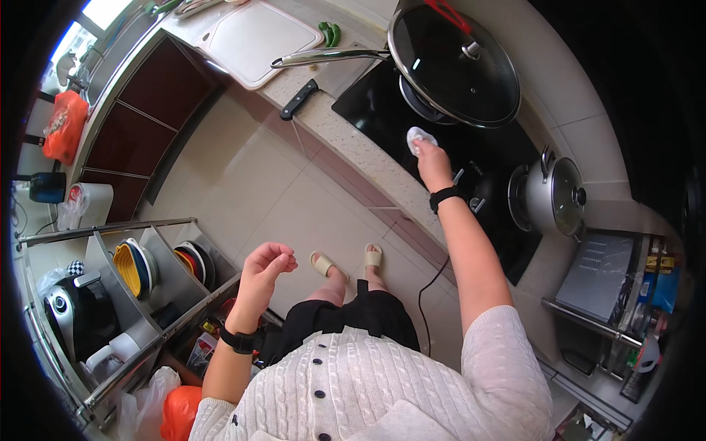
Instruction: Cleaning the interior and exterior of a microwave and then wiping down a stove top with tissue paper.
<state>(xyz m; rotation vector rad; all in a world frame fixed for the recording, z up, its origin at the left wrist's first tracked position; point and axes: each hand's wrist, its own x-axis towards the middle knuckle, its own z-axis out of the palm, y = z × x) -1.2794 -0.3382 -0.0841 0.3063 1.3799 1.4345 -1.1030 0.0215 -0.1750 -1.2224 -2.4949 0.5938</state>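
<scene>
My right hand (433, 162) holds a crumpled white cloth or tissue (420, 139) against the black glass cooktop (380, 105). Just beyond it, a large lidded frying pan (452, 60) sits on the far burner, its long metal handle (331, 57) reaching over the counter. A silver pot (543, 195) with a glass lid stands on the near burner, to the right of my forearm. My left hand (267, 264) hangs in the air over the floor, fingers loosely curled together, with nothing visible in it.
A black-handled knife (299, 100) lies at the counter edge, its handle overhanging. Behind it are a white cutting board (259, 38) and green peppers (330, 34). A metal rack (176, 325) with an air fryer (83, 314) stands at my left. A black cable (422, 308) runs to the floor.
</scene>
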